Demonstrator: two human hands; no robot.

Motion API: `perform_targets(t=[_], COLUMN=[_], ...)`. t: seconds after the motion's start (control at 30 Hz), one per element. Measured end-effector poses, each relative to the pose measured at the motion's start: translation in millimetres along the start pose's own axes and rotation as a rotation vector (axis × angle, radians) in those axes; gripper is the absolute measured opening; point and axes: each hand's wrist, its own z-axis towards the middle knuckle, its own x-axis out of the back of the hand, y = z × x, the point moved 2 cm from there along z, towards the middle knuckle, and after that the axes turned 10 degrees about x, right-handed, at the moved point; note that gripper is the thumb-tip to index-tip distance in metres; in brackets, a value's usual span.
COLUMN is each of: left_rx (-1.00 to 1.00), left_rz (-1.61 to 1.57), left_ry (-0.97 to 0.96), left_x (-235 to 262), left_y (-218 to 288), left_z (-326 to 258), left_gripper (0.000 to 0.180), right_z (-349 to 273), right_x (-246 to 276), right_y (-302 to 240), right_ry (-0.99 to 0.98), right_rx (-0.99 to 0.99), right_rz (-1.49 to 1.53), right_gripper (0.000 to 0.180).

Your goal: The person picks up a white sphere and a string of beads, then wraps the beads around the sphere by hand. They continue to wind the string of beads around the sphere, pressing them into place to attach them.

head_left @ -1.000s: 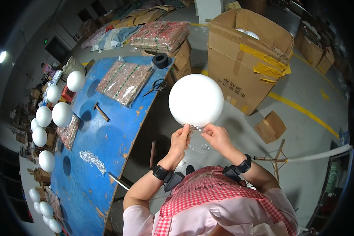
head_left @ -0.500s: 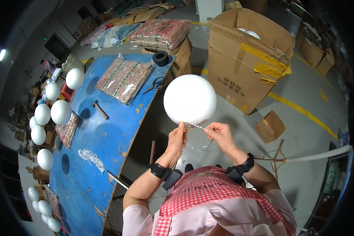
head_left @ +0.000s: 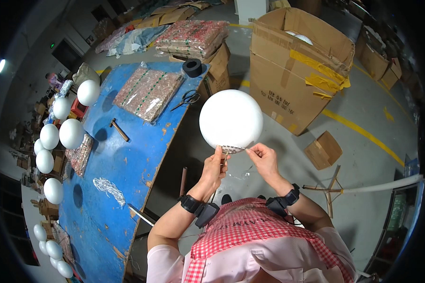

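A smooth white foam ball [head_left: 230, 119] is held up beside the edge of the round, scuffed blue table [head_left: 127, 155]. The left hand [head_left: 215, 166] props it from below, its grip pinching a thin stick. The right hand [head_left: 264, 158] pinches a glittery sequin strand [head_left: 232, 149] against the ball's underside. Flat plastic-wrapped sequin packs [head_left: 148, 92] lie on the table; a tall brown cardboard box [head_left: 293, 70] with yellow tape stands beyond.
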Motion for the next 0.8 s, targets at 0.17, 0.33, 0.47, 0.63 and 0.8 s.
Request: perform_targets(t=[0.17, 0.33, 0.47, 0.63, 0.8], left_rx=[0.026, 0.041, -0.251, -0.525, -0.445], left_rz=[-0.009, 0.007, 0.264, 0.602, 0.737], left_ry=[-0.02, -0.077, -0.164, -0.227, -0.393], left_x=[0, -1, -1, -10, -10], left_y=[-1, -1, -7, -11, 12], left_z=[2, 1, 4, -8, -12], left_gripper=[0.054, 0.042, 0.022, 0.057, 0.077], right_z=[-1, -1, -4, 1, 3], right_x=[-3, -7, -10, 12, 13], right_y=[9, 11, 21, 10, -15], right_ry=[-0.009, -0.014, 0.076, 0.201, 0.256], right_rx=[-0.037, -0.086, -0.023, 0.122, 0.243], right_rz=[0.018, 0.105, 0.428, 0.478, 0.553], right_gripper=[0.015, 0.012, 0.014, 0.012, 0.009])
